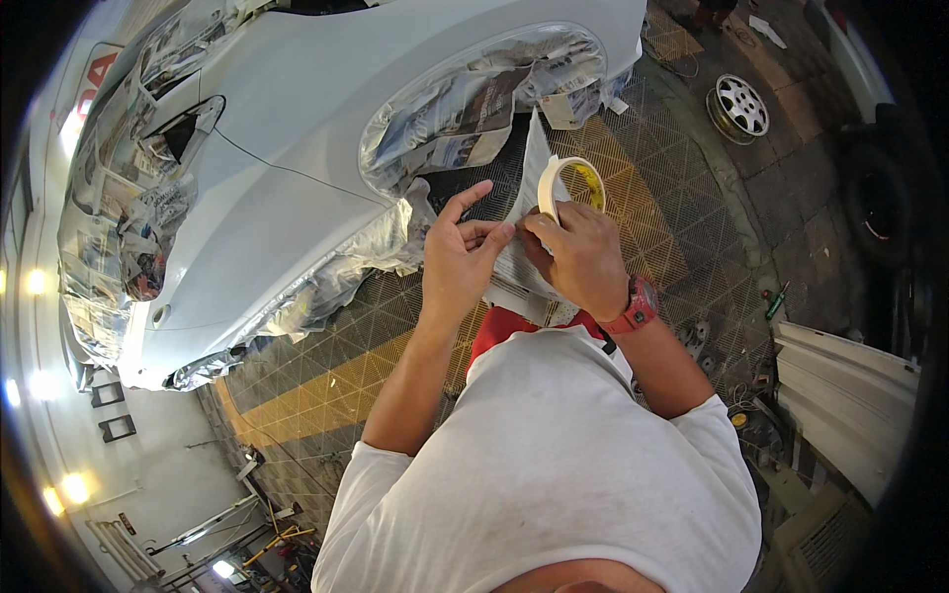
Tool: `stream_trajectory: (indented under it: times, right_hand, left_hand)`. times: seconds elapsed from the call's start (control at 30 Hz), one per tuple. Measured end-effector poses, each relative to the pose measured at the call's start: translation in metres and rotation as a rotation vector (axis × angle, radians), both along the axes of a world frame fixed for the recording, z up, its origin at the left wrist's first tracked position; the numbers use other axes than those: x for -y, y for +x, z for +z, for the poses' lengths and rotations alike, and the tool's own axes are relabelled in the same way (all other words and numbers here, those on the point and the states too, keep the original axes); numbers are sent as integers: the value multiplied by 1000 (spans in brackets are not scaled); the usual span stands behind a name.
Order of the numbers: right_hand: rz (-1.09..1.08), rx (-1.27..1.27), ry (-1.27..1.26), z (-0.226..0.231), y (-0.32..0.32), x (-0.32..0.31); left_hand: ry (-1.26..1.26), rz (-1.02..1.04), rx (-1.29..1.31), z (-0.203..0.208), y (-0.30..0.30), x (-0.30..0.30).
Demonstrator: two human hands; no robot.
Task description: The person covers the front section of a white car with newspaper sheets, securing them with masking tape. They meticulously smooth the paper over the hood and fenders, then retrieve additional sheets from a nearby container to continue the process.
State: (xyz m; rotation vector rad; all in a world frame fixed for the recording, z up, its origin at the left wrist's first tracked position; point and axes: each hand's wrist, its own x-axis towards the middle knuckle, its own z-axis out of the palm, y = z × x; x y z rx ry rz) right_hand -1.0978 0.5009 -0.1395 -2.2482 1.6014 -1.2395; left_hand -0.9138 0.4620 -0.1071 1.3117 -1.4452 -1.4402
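Note:
My right hand (583, 259), with a red watch on its wrist, is closed on a roll of masking tape (550, 188). The roll is cream outside and yellow at its core. Beside it hangs a sheet of newspaper (534, 163), its top corner pointing up. At the sheet's left edge my left hand (460, 257) pinches with thumb and bent fingers, while its index finger sticks up. The thumb comes close to my right fingertips. Whether a strip of tape lies between the hands, I cannot make out.
A pale car body (297, 109) stands ahead on the left. Newspaper (455, 119) covers its wheel arch, and more covers the windows and sill. A wheel rim (739, 107) lies on the floor at the far right. A white ribbed panel (845, 395) leans at the right.

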Motion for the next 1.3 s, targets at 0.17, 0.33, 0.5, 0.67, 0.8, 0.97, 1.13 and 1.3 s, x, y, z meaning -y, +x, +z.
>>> stream_trajectory:
  times: [0.17, 0.33, 0.5, 0.67, 0.8, 0.97, 1.13, 1.3]
  right_hand:
    - [28, -46, 6, 10, -6, 2]
    - [20, -124, -13, 22, -9, 4]
    - [35, -158, -84, 25, -12, 12]
    - [49, -80, -74, 35, -13, 15]
    - [53, 85, -38, 38, -15, 17]
    - [74, 379, 71, 38, -14, 17]
    - [72, 298, 64, 40, -16, 15]
    - [-19, 357, 144, 49, -7, 8]
  left_hand:
    - [10, -25, 1, 1, -2, 2]
    - [-24, -1, -35, 6, -11, 1]
    - [-80, -31, -15, 10, -12, 5]
    - [-60, -54, -59, 20, -10, 7]
    - [-73, -47, -120, 23, -9, 6]
    - [-50, -9, -191, 24, -5, 7]
    - [-42, -17, -181, 19, -2, 8]
    - [-111, 105, -220, 19, -13, -3]
